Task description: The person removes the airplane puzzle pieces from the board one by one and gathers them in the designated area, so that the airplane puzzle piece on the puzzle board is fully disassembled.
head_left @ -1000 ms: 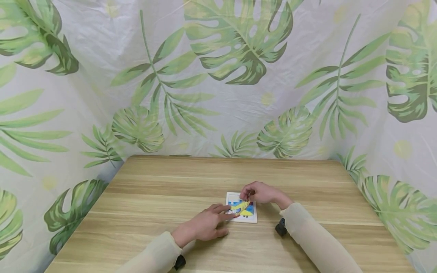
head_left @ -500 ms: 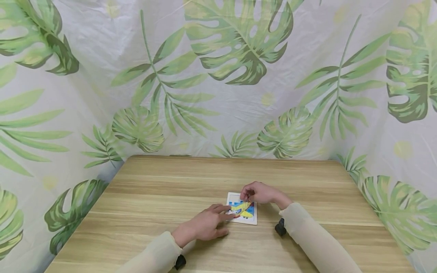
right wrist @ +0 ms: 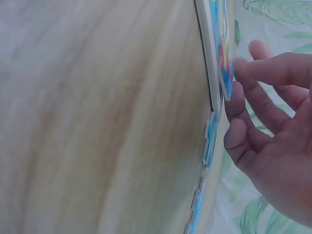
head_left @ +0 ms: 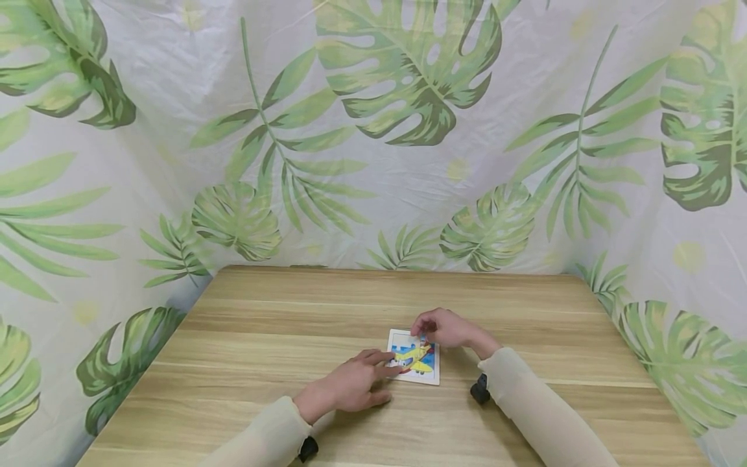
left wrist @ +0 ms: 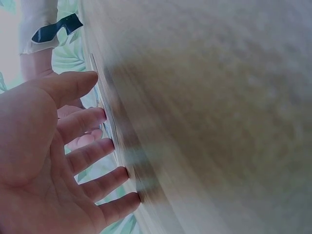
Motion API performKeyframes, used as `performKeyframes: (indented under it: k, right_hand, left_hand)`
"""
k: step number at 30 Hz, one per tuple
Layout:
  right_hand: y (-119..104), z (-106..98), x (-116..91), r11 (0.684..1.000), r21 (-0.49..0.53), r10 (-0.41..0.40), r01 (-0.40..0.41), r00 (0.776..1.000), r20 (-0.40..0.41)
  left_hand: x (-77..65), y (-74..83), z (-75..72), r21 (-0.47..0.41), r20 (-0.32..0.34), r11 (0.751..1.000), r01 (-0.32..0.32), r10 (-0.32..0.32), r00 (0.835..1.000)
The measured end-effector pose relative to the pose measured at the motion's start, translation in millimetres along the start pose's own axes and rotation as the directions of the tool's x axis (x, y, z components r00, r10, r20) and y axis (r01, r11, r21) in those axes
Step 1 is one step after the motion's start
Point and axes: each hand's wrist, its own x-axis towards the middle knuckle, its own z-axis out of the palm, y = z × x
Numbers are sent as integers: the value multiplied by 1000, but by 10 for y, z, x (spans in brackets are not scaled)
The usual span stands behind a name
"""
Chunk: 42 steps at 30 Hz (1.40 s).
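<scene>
A small puzzle board [head_left: 428, 379] with a white frame and a yellow airplane picture lies near the table's middle. My left hand [head_left: 350, 383] rests at its left side, fingers spread and index fingertip over the picture. In the left wrist view the fingertips of the left hand [left wrist: 87, 156] meet the tabletop and board edge. Over the board's upper right, my right hand [head_left: 446, 327] curls its fingers round a puzzle piece [right wrist: 225, 73] coloured blue, red and yellow. That piece stands tilted above the board, its end lifted, with thumb and fingertips of the right hand [right wrist: 273, 107] at it.
Loose blue puzzle pieces [right wrist: 209, 141] lie on the table beside the board, mostly hidden by the right hand in the head view. The wooden table [head_left: 280, 311] ends at a leaf-patterned cloth [head_left: 327, 162] at the back and sides.
My right hand has risen slightly, and a bit of blue and red now shows under its fingertips. The left hand and board stay almost where they were.
</scene>
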Motion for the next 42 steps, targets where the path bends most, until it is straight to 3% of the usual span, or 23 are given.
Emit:
performKeyframes:
  k: [19, 30, 42]
  right_hand:
    - [-9, -23, -7, 995, 62, 82, -78, 995, -62]
    - [-38, -45, -10, 994, 64, 87, -83, 994, -59]
    - [4, -52, -15, 994, 84, 80, -75, 995, -51]
  left_hand:
    - [8, 19, -3, 8, -9, 1000, 20, -20, 1000]
    - [12, 22, -6, 14, -27, 1000, 13, -13, 1000]
    - [13, 33, 0, 11, 0, 999, 43, -43, 999]
